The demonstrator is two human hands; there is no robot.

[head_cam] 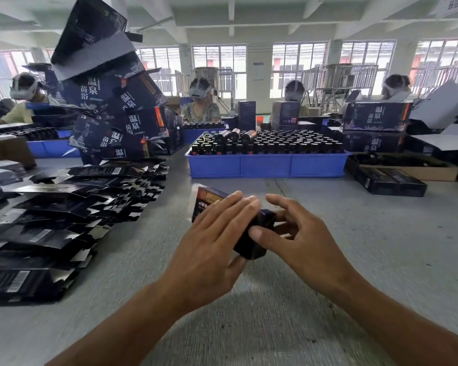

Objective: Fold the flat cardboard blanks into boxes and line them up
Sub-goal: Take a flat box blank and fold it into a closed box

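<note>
A dark blue cardboard box (254, 241), partly folded, sits between my two hands above the grey table (381, 247). My left hand (217, 233) lies over its top with straight fingers pressing on it. My right hand (299, 233) holds the box's right end, thumb against the near face and fingers curled round the far side. A red and gold printed panel (206, 200) of the box shows beyond my left fingers. Flat dark blanks (72, 215) lie fanned out in a long pile at the left. Folded boxes (122, 107) are stacked in a leaning heap at the back left.
A blue tray (267, 165) full of dark bottles stands straight ahead. More printed boxes (376, 117) and a brown carton (407, 167) are at the back right, with a flat black box (391, 183) beside it. Several people sit working along the far side.
</note>
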